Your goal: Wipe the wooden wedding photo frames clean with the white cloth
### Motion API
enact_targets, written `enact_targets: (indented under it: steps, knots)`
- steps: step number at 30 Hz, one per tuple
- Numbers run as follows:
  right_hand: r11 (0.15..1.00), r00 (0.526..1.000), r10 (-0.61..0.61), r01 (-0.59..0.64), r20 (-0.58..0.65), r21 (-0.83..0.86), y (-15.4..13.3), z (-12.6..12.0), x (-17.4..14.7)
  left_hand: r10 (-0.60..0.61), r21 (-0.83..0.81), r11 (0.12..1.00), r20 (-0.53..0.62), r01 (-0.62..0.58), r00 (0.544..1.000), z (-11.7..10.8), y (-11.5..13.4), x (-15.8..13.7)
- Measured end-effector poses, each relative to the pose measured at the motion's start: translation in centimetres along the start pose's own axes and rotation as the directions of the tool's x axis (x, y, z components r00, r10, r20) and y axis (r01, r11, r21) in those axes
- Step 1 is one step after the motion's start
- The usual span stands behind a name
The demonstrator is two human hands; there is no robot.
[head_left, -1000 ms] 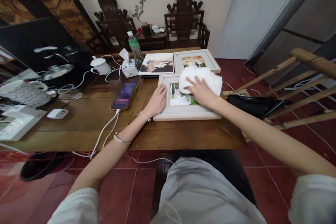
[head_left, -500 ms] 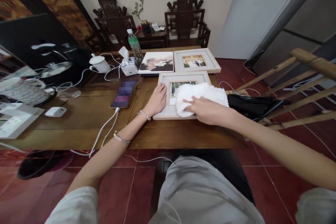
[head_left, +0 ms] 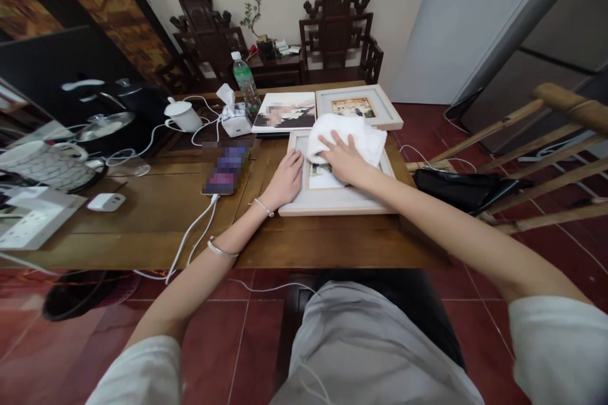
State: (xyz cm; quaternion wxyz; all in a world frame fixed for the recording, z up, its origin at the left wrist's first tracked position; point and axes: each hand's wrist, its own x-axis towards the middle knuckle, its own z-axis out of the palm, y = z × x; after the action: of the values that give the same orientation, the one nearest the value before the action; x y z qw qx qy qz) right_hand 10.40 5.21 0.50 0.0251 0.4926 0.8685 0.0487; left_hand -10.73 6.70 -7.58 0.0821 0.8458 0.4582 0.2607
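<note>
A light wooden picture frame (head_left: 337,204) lies flat on the table, with a small photo in its pale mat. My left hand (head_left: 285,180) grips its left edge, fingers along the rim. Over the upper part of the frame, my right hand (head_left: 348,159) holds a folded white towel (head_left: 373,139), its fingers spread on top and pressing it down. The towel hides the top edge and much of the photo. Just behind lie a second picture frame (head_left: 392,115) and a white-edged photo panel (head_left: 285,101).
On the wooden table (head_left: 304,243) stand a green-labelled bottle (head_left: 246,83), a tissue box (head_left: 236,121) and a lidded white cup (head_left: 183,115). A phone (head_left: 225,168) with a cable lies to the left. A bamboo chair (head_left: 503,133) holding a black bag (head_left: 460,188) is at the right.
My right hand has slid the towel away from me and slightly left, from the frame's lower right to its top. My left hand has stayed on the left edge.
</note>
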Motion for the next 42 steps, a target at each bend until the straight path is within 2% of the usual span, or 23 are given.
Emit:
enact_targets:
  steps: [2,4,8,11,14,16,19,21,28,32,35,38,40,42]
  knots:
    - [1.000,1.000,0.020,-0.020,0.009,-0.013,0.1,-0.2,1.2,0.001,-0.008,1.000,-0.006,-0.001,1.000,0.0,-0.1,0.0]
    - [1.000,0.999,0.003,-0.002,0.046,-0.019,-0.4,-0.6,1.2,-0.004,-0.016,1.000,-0.013,0.004,1.000,0.0,0.0,-0.1]
    - [0.995,0.983,-0.101,0.101,0.155,0.008,-2.0,-2.1,-2.6,-0.049,-0.046,0.998,-0.014,0.048,0.999,-0.4,1.0,-0.2]
    - [0.972,0.945,-0.234,0.220,0.229,0.085,-2.9,-3.6,-6.3,-0.100,-0.106,0.989,-0.013,0.098,0.995,-0.7,1.9,-0.2]
    - [0.920,0.902,-0.378,0.341,0.211,0.191,-4.0,-4.6,-8.1,-0.137,-0.169,0.976,-0.007,0.134,0.991,-0.8,1.8,0.0]
    - [0.906,0.895,-0.407,0.370,0.185,0.206,-4.9,-4.7,-8.0,-0.180,-0.240,0.955,0.007,0.176,0.984,-0.6,1.4,0.3]
    - [0.945,0.928,-0.320,0.299,0.189,0.133,-5.9,-4.1,-6.3,-0.271,-0.392,0.887,-0.009,0.246,0.963,-0.2,0.9,0.6]
    - [0.968,0.953,-0.248,0.237,0.171,0.079,-5.9,-3.4,-4.7,-0.288,-0.454,0.857,-0.027,0.245,0.957,-0.1,0.9,0.6]
    - [0.992,0.992,-0.126,0.126,0.014,-0.022,-2.3,-1.4,2.6,-0.188,-0.420,0.894,-0.032,0.157,0.982,-0.8,2.5,-0.2]
    - [1.000,0.999,0.004,-0.003,-0.041,0.014,-2.2,-1.2,5.9,-0.145,-0.415,0.904,-0.079,0.099,0.986,-0.6,2.8,-0.5]
    - [1.000,0.999,0.017,-0.017,-0.033,0.013,-3.4,-1.3,5.9,-0.116,-0.422,0.905,-0.138,0.047,0.984,-0.5,2.9,-0.5]
    - [0.999,0.999,-0.045,0.045,-0.006,-0.009,-4.9,-1.6,3.9,-0.127,-0.456,0.890,-0.191,0.026,0.973,-0.6,2.7,-0.2]
    - [0.995,0.995,-0.097,0.097,0.008,-0.020,-5.7,-2.1,2.1,-0.191,-0.532,0.844,-0.177,0.070,0.965,-0.7,2.2,0.1]
    - [0.989,0.989,-0.143,0.143,0.025,-0.031,-6.4,-2.8,0.3,-0.282,-0.632,0.760,-0.111,0.151,0.953,-0.8,1.7,0.5]
